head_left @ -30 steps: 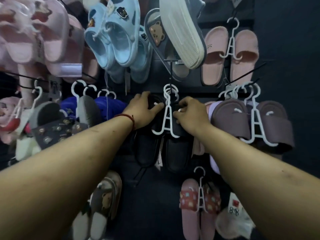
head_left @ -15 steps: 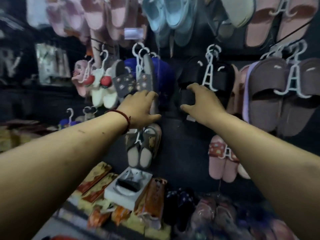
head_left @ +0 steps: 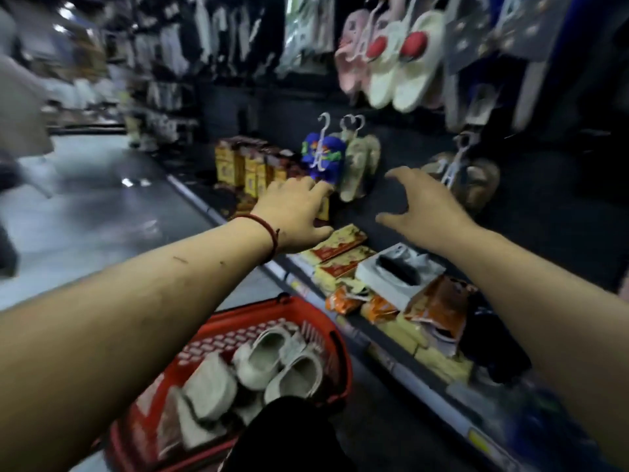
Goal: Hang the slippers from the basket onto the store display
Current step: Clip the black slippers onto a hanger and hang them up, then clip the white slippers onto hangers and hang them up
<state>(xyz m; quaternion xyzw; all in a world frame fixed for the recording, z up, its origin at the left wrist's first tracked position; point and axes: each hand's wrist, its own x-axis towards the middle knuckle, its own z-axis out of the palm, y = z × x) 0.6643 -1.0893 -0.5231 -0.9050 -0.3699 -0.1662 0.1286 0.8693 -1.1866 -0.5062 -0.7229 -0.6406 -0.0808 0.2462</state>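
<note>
Red basket holds pale slippers; packets illegible, blurred.

floor: red basket w/ slippers | low shelf: pkts, white box

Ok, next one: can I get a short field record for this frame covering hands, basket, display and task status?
left hand: open, empty, reaching toward the shelf
right hand: open, fingers spread, empty
red plastic basket: below the arms, holds pale cream slippers
display: blue slippers on a white hanger; cream slippers with red pompoms hang higher up
shelf: yellow-and-red packets, open white box
task status: slippers left in basket, none in hand
image quality: motion blur
</note>
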